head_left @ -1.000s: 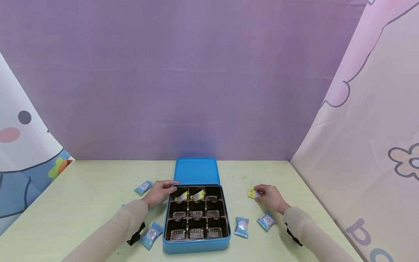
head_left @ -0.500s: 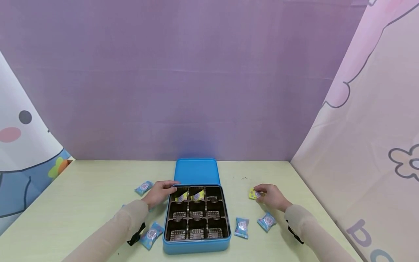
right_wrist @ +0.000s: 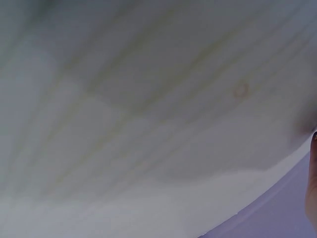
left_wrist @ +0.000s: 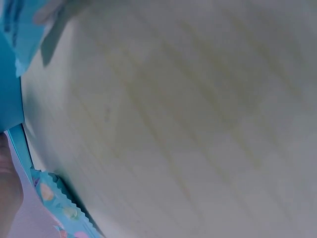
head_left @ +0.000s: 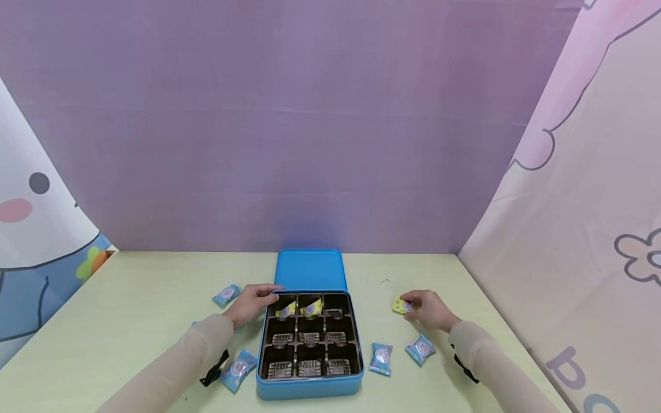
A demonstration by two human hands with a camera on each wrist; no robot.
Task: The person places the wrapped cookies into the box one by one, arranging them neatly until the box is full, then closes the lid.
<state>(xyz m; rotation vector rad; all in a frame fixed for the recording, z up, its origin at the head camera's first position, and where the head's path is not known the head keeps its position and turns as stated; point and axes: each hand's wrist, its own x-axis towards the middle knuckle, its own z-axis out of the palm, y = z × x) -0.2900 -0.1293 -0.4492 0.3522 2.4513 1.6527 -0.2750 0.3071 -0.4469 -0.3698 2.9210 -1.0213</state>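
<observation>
A blue tin box (head_left: 310, 390) with a dark divided tray (head_left: 296, 347) stands in the middle of the table in the head view. Two yellow wrapped candies, the left one (head_left: 286, 310) and the middle one (head_left: 311, 308), lie in its back row. My left hand (head_left: 250, 304) grips the tin's back left corner, fingers at the back edge and thumb by the rim. To the right of the tin, my right hand (head_left: 431, 310) pinches another yellow wrapped candy (head_left: 400, 305) at table level; the fingers partly cover it. Both wrist views show little of the hands.
Blue wrapped candies lie on the table (head_left: 155, 310): one (head_left: 381, 359) and another (head_left: 420, 349) right of the tin, others (head_left: 239, 370) (head_left: 226, 295) on the left. The tin's blue lid (head_left: 311, 269) lies behind it. A purple backdrop (head_left: 310, 143) rises beyond.
My right hand has shifted very slightly to the right with the yellow candy at its fingertips. The left hand and the tin have stayed where they were.
</observation>
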